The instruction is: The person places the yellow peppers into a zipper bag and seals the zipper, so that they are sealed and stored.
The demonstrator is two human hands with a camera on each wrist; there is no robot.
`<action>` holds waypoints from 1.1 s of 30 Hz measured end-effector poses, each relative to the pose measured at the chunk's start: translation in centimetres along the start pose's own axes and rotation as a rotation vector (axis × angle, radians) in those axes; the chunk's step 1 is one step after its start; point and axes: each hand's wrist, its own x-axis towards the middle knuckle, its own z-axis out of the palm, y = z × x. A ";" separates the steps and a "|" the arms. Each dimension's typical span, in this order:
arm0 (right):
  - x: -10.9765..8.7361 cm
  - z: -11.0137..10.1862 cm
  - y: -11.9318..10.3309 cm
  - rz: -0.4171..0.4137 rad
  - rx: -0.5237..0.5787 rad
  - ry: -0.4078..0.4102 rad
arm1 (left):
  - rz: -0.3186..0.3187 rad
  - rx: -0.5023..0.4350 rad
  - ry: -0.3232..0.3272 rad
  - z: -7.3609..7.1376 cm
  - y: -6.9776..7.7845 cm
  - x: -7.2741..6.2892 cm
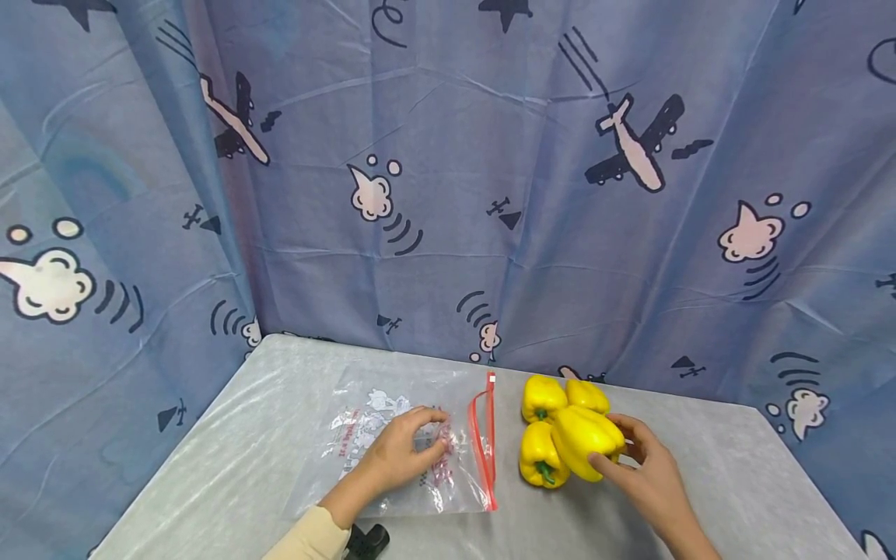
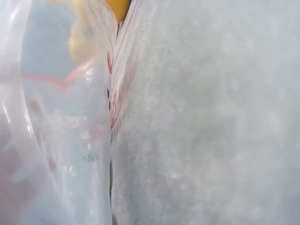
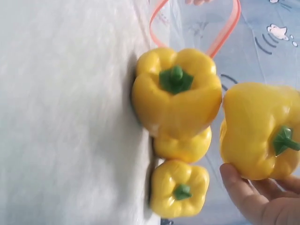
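A clear plastic zip bag (image 1: 392,490) with a red zip edge and printed figures lies flat, its mouth toward the peppers. My left hand (image 1: 402,451) is over it, thumb and fingers curled around a bunched part of the upper film. In the right wrist view the red-edged mouth gapes apart. My right hand (image 1: 651,474) holds a yellow bell pepper (image 1: 584,443) tilted, fingers and thumb on its sides; its green stem shows in the right wrist view. Close beside it are three more yellow bell peppers, among them a front one (image 1: 542,459) and a back-left one (image 1: 544,398).
The pale grey tabletop (image 1: 245,435) runs back to a blue curtain (image 1: 434,202) printed with planes and clouds. A small black device (image 1: 367,540) is at my left wrist, near the table's front.
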 end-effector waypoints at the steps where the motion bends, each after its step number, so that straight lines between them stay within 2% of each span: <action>1: 0.0 0.2 -0.2 -0.016 0.020 -0.002 | -0.006 -0.011 -0.002 0.0 0.0 0.0; 5: -0.1 0.8 -1.0 -0.076 0.085 -0.018 | -0.011 -0.056 0.004 -0.1 0.1 0.1; 15: 0.1 2.8 -2.5 -0.155 0.120 -0.049 | 0.003 -0.094 0.021 -0.3 0.0 0.3; 24: 0.2 3.9 -3.4 -0.261 0.179 -0.016 | -0.013 -0.108 0.020 -0.4 0.1 0.3; 33: 0.3 5.7 -4.3 -0.246 0.255 -0.067 | 0.013 -0.104 0.035 -0.6 0.1 0.3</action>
